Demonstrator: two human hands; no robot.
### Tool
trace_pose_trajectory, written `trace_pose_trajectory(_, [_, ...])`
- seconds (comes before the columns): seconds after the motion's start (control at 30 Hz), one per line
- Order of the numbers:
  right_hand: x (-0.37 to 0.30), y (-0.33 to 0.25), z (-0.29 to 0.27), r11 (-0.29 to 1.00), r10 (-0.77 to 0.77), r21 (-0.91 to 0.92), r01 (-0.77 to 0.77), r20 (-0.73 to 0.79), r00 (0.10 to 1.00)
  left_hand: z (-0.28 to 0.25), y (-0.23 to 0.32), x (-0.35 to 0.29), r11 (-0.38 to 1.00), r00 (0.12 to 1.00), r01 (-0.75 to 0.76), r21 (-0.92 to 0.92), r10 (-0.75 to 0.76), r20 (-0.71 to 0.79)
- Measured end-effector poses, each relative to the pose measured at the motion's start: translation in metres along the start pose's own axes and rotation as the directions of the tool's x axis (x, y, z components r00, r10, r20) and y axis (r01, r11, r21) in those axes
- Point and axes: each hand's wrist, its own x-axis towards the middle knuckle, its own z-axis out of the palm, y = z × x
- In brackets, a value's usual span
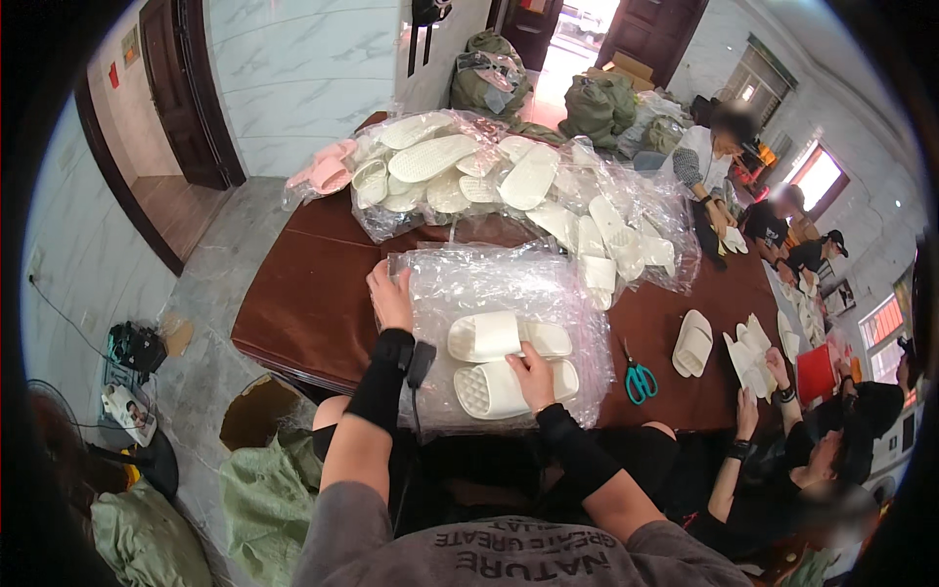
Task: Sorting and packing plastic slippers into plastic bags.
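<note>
While left hand [393, 301], fingers partly spread, touches left edge of clear plastic bags [474, 279] (pinch: cannot tell), right hand [533, 380] lies half-curled over near white slipper [489, 393], hold unclear. Slipper pair [479, 336] rests on bags; keep bags flat, soles parallel.

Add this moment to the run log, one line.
left hand: at left edge of clear plastic | right hand: touching white slippers atop plastic | teal scissors: on brown table
</note>
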Motion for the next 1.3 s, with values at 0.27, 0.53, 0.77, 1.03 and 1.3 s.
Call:
trace_pose_trajectory(0.27, [0.014,-0.043,-0.002,0.832,0.081,0.521,-0.191,0.227,0.971,-0.069,0.010,-0.151,0.783,0.957,-0.283,0.554,0.194,0.216])
trace_pose_trajectory(0.53, [0.038,-0.103,0.008,0.834,-0.022,0.551,-0.003,0.038,0.999,-0.065,-0.004,-0.157,0.849,0.959,-0.252,0.465,0.154,0.238])
trace_pose_trajectory(0.77, [0.094,-0.068,0.094,0.979,-0.130,0.175,0.105,0.140,0.982,-0.064,-0.013,-0.162,0.801,0.968,-0.228,0.553,0.126,0.216])
trace_pose_trajectory(1.03, [0.132,-0.060,0.083,0.985,-0.171,0.006,0.174,-0.158,0.973,-0.053,-0.018,-0.161,0.749,0.968,-0.247,0.615,0.158,0.196])
trace_pose_trajectory(1.3, [0.087,0.035,-0.058,0.965,-0.256,-0.084,0.247,-0.114,0.960,-0.053,0.002,-0.158,0.708,0.955,-0.296,0.642,0.194,0.226])
